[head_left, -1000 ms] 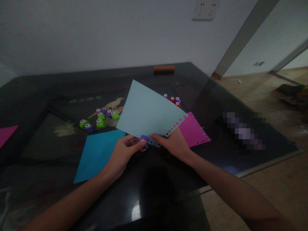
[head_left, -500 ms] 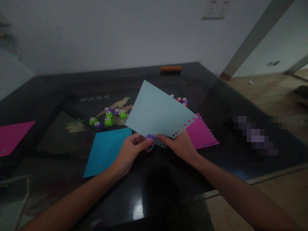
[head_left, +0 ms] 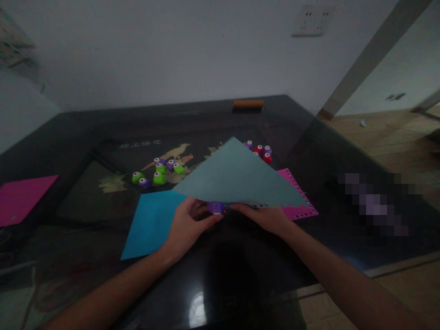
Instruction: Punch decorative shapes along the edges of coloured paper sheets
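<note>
My left hand [head_left: 188,217] is closed on a small purple paper punch [head_left: 216,207], thumb at its near side. The punch sits at the near edge of a pale blue-green paper sheet [head_left: 237,174]. My right hand [head_left: 263,216] pinches that same edge, its fingers partly hidden beneath the paper. The sheet is held above the table and seen at a slant, with punched holes along its near edge. Under my left wrist lies a bright blue sheet [head_left: 151,220]. A pink sheet [head_left: 292,183] with holes along its edges lies partly under my right hand and the held sheet.
Green and purple punches [head_left: 159,178] stand in a group at the left, red and purple ones [head_left: 267,157] behind the held sheet. Another pink sheet [head_left: 27,197] lies far left. An orange-brown bar [head_left: 248,104] rests near the wall. A blurred-out object [head_left: 374,204] is at the right.
The pale sheet has tipped flatter, its far corner lower and farther right. The purple punch has turned in my left hand. The whole view has shifted slightly.
</note>
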The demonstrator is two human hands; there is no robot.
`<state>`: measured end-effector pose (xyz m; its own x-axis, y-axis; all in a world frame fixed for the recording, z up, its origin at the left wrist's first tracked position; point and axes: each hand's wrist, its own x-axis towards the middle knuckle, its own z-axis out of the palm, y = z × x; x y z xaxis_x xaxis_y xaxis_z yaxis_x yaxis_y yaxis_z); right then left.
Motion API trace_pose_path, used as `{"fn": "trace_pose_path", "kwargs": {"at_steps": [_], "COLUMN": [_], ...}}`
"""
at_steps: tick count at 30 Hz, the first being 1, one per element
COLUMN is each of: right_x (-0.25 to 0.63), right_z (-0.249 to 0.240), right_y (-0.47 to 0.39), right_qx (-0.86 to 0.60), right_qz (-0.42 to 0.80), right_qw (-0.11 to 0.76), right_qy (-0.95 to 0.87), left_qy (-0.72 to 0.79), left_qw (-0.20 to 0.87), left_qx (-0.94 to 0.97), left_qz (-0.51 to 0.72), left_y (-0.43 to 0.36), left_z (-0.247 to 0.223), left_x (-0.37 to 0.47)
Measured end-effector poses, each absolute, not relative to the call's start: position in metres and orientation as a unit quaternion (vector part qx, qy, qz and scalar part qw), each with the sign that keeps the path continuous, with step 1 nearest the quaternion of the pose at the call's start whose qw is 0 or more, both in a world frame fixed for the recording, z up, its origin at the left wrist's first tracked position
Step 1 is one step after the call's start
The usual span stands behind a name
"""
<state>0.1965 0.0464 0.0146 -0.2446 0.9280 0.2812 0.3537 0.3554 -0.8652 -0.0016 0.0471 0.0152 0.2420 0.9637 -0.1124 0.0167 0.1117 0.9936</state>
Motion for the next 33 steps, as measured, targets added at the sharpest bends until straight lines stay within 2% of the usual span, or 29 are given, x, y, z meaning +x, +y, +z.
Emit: {"fn": "trace_pose_path", "kwargs": {"at_steps": [5, 12, 19, 28, 33], "right_x": [0.21, 0.21, 0.209, 0.21, 0.21], "right_z": [0.023, 0.029, 0.031, 0.028, 0.025], "right_y": [0.051, 0.049, 0.049, 0.053, 0.054], "right_qx": [-0.275, -0.273, -0.27, -0.268, -0.266], "right_qz": [0.343, 0.316, 0.332, 0.351, 0.353], "right_qw": [0.444, 0.443, 0.435, 0.409, 0.413], "right_qy": [-0.781, -0.793, -0.792, -0.799, -0.796], "left_qy": [0.393, 0.349, 0.421, 0.433, 0.435], "left_qw": [0.543, 0.433, 0.545, 0.547, 0.508], "left_qx": [0.615, 0.715, 0.607, 0.625, 0.66], "left_qz": [0.415, 0.423, 0.396, 0.35, 0.342], "left_y": [0.048, 0.048, 0.042, 0.045, 0.05], "left_z": [0.014, 0.011, 0.017, 0.02, 0.021], "left_x": [-0.014, -0.022, -0.012, -0.012, -0.015]}}
